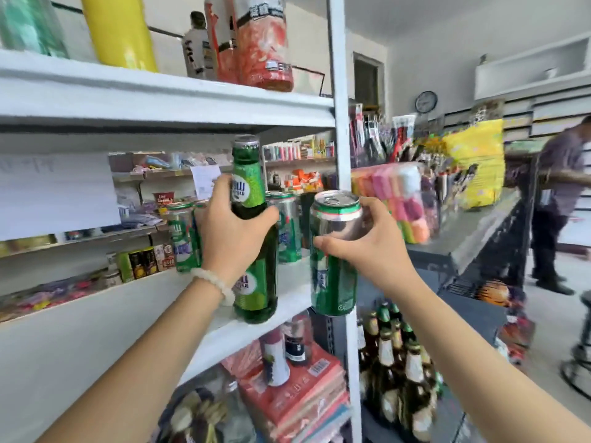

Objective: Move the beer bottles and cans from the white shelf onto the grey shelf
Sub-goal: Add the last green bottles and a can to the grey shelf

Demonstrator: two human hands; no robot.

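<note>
Small shop, stocked white shelf (166, 100), counter (479, 225) displays

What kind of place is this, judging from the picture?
Most likely a small grocery or convenience shop. Packaged goods fill the white shelf, beer bottles stand grouped low on the grey shelf, and racks of small wares hang further back.

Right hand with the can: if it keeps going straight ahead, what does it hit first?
Probably the white shelf's upright post, just behind the can in the right hand; depth is unclear.
</note>
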